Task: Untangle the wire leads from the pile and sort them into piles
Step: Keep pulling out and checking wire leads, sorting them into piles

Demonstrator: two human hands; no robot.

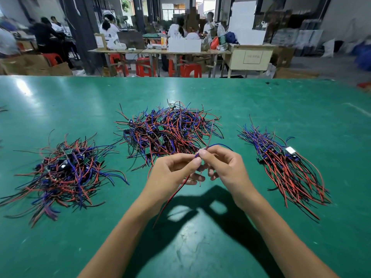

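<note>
Three red-blue-black wire-lead piles (170, 131)

Count at the bench — three wire piles, two hands, one lead held.

Piles: left pile (62, 173), middle pile (170, 133), right pile (281, 169) — 3 total. Hands: left hand (172, 171), right hand (222, 165) — 2. One lead (170, 199) pinched between them. Individual wires per pile too many and too tangled to count.

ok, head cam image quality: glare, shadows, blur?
Head view: glare patch on the green table far left; hard dark shadow of the hands and arms beneath the left hand and right hand; background workers soft and blurred; wide-angle bowing at the table's far edge; wire piles sharp.
</note>
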